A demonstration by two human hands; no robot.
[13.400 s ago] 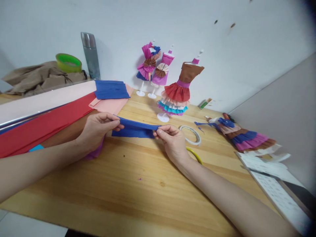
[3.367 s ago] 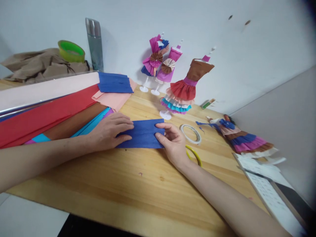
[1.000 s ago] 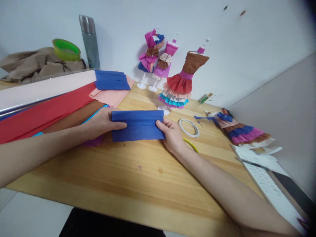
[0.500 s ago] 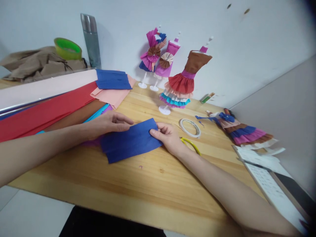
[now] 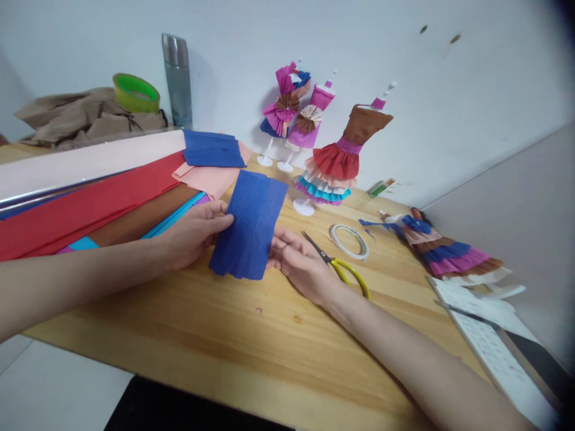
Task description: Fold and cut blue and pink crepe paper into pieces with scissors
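A piece of blue crepe paper (image 5: 251, 224) is held upright over the wooden table, its lower edge slightly wavy. My left hand (image 5: 193, 236) pinches its left edge, thumb in front and fingers behind. At the lower right edge is my right hand (image 5: 300, 263), fingers loosely curled and apart. Its fingertips reach the paper's edge, partly behind it, while the thumb stays off the sheet. Scissors with yellow handles (image 5: 350, 276) lie just beyond my right hand, near a roll of narrow white tape (image 5: 349, 242).
Crepe paper strips, including a red one (image 5: 90, 203), and a folded blue piece (image 5: 213, 149) lie at left. Small dress forms, one in a brown-topped paper dress (image 5: 354, 143), stand at the back. A bottle (image 5: 177, 84), green tape roll (image 5: 135, 94) and dressed doll (image 5: 449, 242) sit farther off.
The blue paper has turned from lying lengthwise to standing upright. My left hand now pinches its left edge; my right hand has let go of its end and shifted lower, uncovering the scissors.
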